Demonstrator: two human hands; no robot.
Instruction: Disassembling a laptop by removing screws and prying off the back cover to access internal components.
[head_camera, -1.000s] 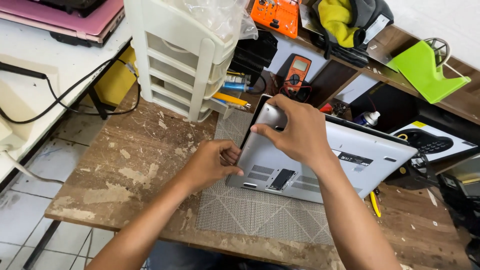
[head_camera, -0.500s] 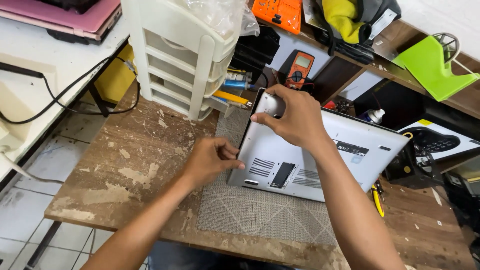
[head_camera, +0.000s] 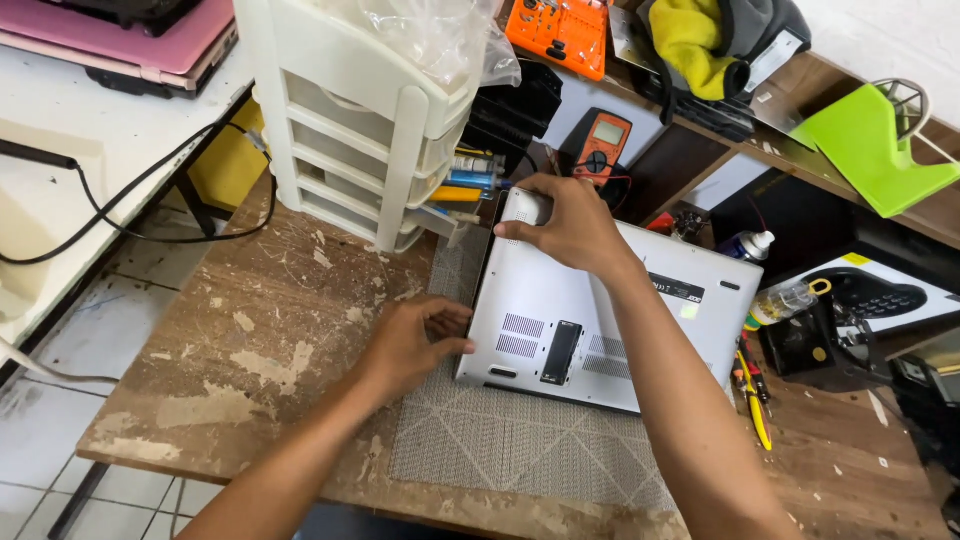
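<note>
While the right hand (head_camera: 570, 225) lies spread over the far left corner of one silver laptop (head_camera: 610, 320), fingers curled on its edge, the left hand (head_camera: 415, 340) presses bent fingertips against the laptop's near left edge, apparently bracing it. Lying underside up, the laptop rests on one grey mat (head_camera: 520, 450) atop the worn wooden table (head_camera: 250, 330). Beyond the laptop stand one white drawer unit (head_camera: 350, 130) and one orange multimeter (head_camera: 600, 140); right of it lies one yellow-handled tool (head_camera: 752, 400).
</note>
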